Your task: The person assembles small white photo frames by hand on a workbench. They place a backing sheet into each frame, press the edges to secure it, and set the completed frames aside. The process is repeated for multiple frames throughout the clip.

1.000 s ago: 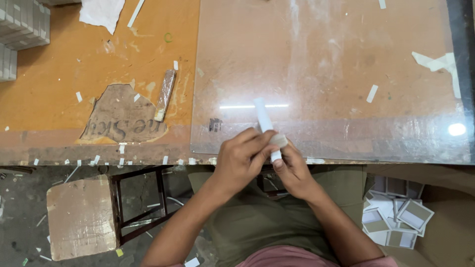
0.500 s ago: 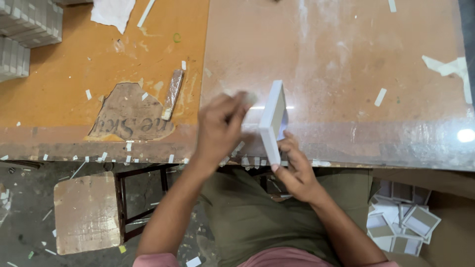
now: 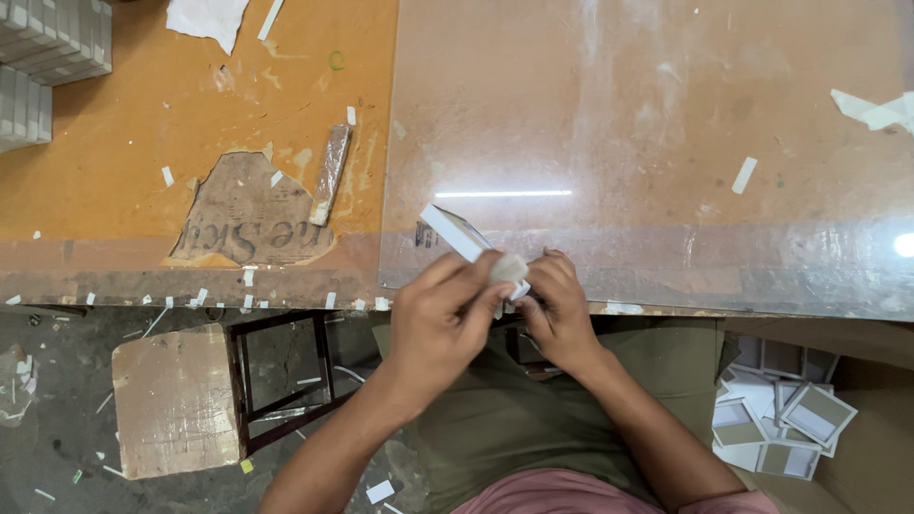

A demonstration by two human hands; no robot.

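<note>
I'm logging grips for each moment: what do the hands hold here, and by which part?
Both hands hold a small white box by its near end: the left hand wraps over it, the right hand pinches from the other side.

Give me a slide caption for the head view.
Both hands, left and right, grip a small white box at the table edge.

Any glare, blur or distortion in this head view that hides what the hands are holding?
Head view: a bright strip of glare and a hot spot sit on the clear sheet covering the table, both clear of the hands. The small white flat box is sharp; left hand and right hand show no motion blur.
</note>
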